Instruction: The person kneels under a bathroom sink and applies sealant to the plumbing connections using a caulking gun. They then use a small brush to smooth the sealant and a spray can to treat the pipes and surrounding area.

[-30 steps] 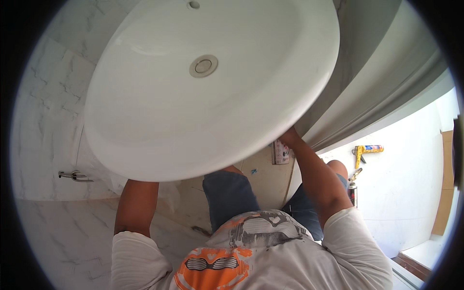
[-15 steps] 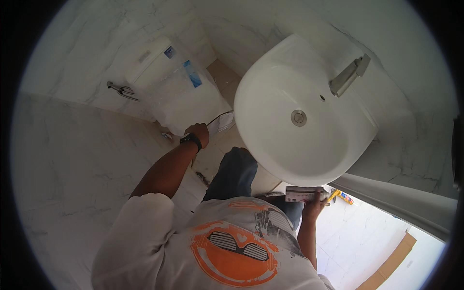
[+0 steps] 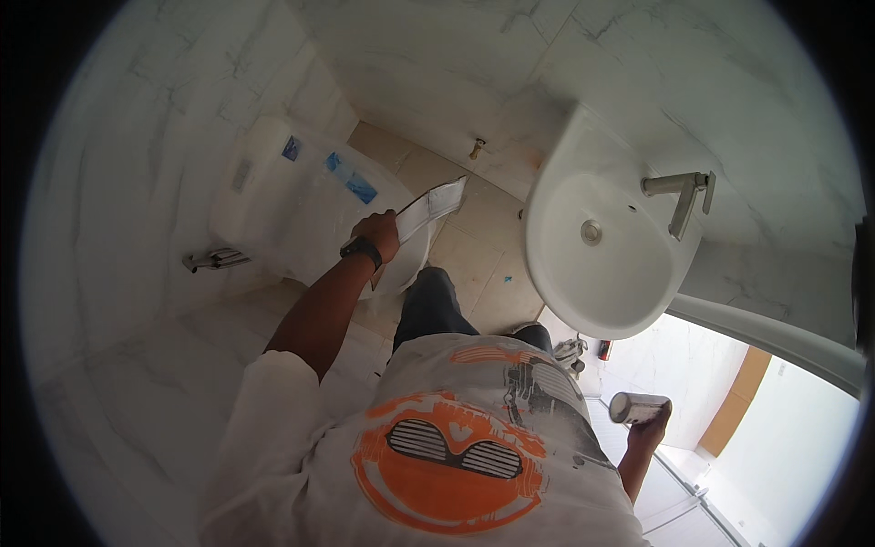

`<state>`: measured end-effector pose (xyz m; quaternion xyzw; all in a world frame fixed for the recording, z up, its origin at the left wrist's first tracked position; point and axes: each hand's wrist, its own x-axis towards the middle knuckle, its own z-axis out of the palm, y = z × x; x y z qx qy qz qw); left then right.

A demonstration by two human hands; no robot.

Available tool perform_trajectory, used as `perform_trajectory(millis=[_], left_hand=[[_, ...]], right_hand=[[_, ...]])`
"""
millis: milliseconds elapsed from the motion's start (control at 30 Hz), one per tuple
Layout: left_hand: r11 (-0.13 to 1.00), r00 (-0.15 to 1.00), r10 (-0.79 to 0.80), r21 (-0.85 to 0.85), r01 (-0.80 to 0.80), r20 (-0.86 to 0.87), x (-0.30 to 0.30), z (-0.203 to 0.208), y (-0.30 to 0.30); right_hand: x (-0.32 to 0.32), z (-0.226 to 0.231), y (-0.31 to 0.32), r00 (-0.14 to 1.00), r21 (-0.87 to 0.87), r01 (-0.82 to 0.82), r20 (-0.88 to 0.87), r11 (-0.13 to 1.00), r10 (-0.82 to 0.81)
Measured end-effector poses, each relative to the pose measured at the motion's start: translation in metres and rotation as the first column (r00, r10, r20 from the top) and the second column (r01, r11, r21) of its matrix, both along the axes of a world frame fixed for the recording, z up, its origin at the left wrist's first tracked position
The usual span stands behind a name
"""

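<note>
My left hand (image 3: 375, 235), a dark watch at its wrist, is closed around a long flat strip of cardboard (image 3: 433, 204), pale on its upper face. The strip points away to the right, above the edge of the plastic-wrapped toilet (image 3: 314, 196). A brown end of it seems to show below my fist. Out to the right, near the doorway, my right hand (image 3: 652, 428) grips a short cylindrical can (image 3: 631, 407) lying sideways, its round pale end facing left. Part of the can is covered by my fingers.
A white washbasin (image 3: 606, 273) with a metal tap (image 3: 679, 191) juts from the wall at right. A small valve (image 3: 477, 149) sticks out behind. A metal holder (image 3: 216, 261) is on the left wall. A red-and-black object (image 3: 605, 350) lies by the threshold.
My view has shifted, so the basin sits further right. The cardboard strip is raised and shows more of its face. My right hand has moved from under the basin out toward the doorway with the can.
</note>
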<state>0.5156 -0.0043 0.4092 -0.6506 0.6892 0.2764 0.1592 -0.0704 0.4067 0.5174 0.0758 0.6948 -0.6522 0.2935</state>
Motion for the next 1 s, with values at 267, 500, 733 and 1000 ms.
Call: perform_trajectory(millis=[267, 500, 733, 1000], left_hand=[[0.977, 0.971, -0.198, -0.047, 0.206, 0.135, 0.024, 0.044, -0.037], [0.910, 0.904, -0.315, -0.178, 0.374, 0.288, 0.015, 0.122, -0.078], [0.727, 0.721, -0.589, -0.150, 0.670, 0.365, -0.033, 0.137, -0.099], [0.469, 0.466, -0.835, -0.066, 0.881, 0.293, -0.128, 0.046, -0.157]], right_hand=[[0.073, 0.039, 0.038, 0.982, -0.014, 0.157, 0.112, 0.987, -0.155], [0.092, -0.013, 0.036, 0.980, -0.220, 0.201, 0.044, 0.955, -0.196], [0.125, -0.047, 0.018, 0.944, -0.132, 0.272, 0.227, 0.953, -0.238], [0.192, -0.084, -0.017, 0.923, -0.135, 0.377, -0.031, 0.916, -0.384]])
